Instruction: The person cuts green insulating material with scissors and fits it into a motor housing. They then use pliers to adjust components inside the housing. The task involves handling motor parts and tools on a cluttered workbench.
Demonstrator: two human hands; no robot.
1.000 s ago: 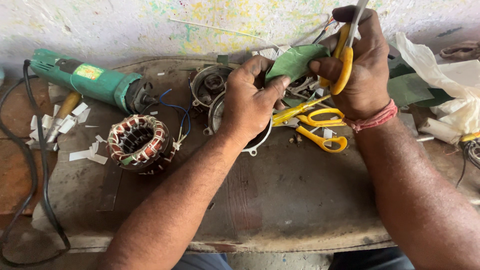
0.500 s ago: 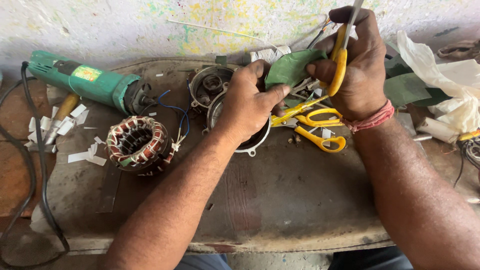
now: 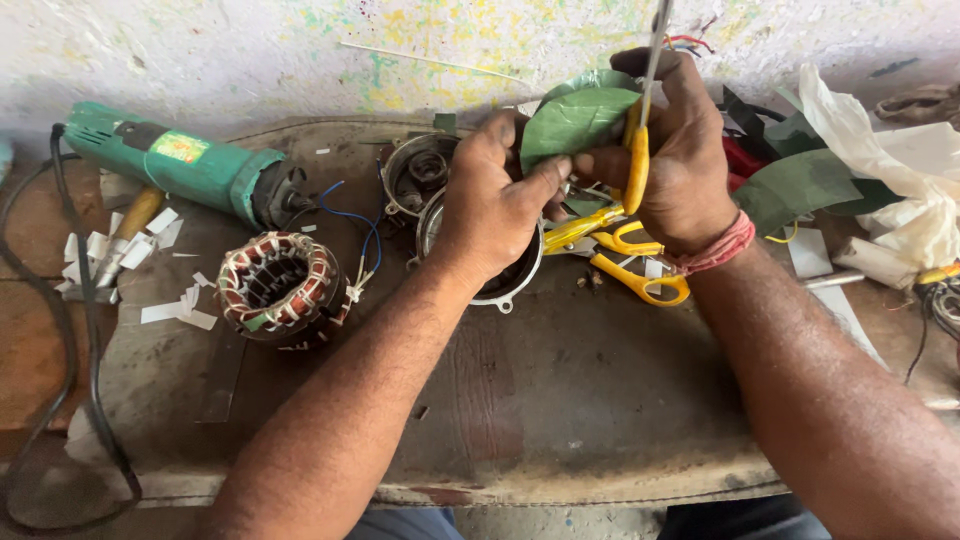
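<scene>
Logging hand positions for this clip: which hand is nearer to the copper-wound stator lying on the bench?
Left. The left hand holds the green sheet just right of the copper-wound stator. The right hand, gripping yellow-handled scissors, is farther right, beyond the left hand.

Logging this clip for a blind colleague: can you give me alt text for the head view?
Two bare hands work over a worn bench: the left hand pinches a green sheet while the right hand holds yellow-handled scissors upright against it. A copper-wound stator and a green angle grinder lie to the left.
</scene>
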